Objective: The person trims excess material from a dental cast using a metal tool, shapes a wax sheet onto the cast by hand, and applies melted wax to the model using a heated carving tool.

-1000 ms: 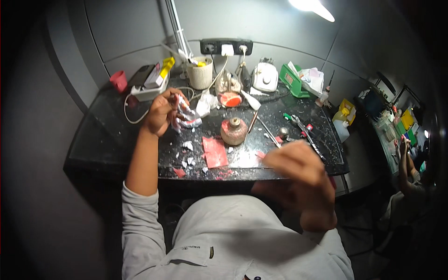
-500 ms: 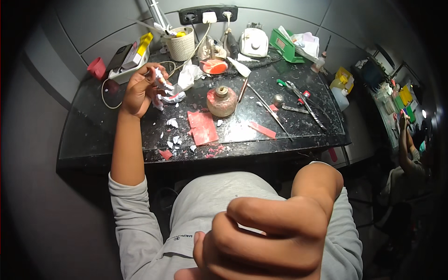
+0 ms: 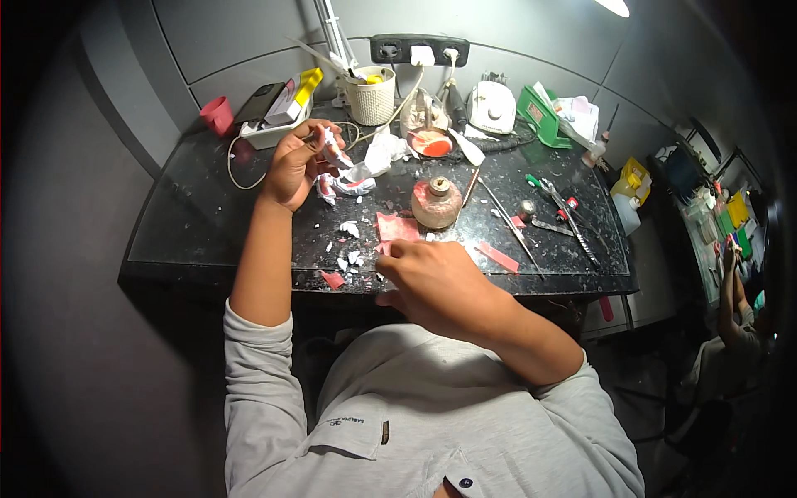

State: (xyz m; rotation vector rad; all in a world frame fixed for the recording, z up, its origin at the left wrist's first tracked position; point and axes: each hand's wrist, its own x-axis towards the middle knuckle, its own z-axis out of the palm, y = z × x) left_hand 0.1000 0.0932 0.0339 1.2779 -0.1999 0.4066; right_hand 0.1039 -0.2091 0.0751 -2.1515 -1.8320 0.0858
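Above the table's left side, my left hand [image 3: 292, 173] is closed around a white-and-pink plaster dental piece [image 3: 334, 151]. Just under it lies another white plaster piece with a pink inner side [image 3: 357, 187]. My right hand [image 3: 440, 282] hovers at the table's front edge, knuckles up, its fingers loosely bent and the thumb apart from them. Nothing shows in it, though its underside is hidden. Beyond those fingers is a sheet of pink wax [image 3: 397, 227], partly covered by the hand. A squat round burner [image 3: 437, 203] smeared with pink stands behind the sheet.
White plaster crumbs [image 3: 349, 228] and wax scraps litter the black table [image 3: 207, 224]. To the right lie a pink wax strip [image 3: 498, 257], a thin metal tool [image 3: 510, 224] and scissor-like pliers [image 3: 569, 220]. A white basket [image 3: 371, 100] and green box [image 3: 541, 116] stand behind. Another person [image 3: 730, 307] sits far right.
My right hand has moved forward from close before the camera to the table edge beside the wax sheet. The view has shifted; my left hand still holds the dental piece.
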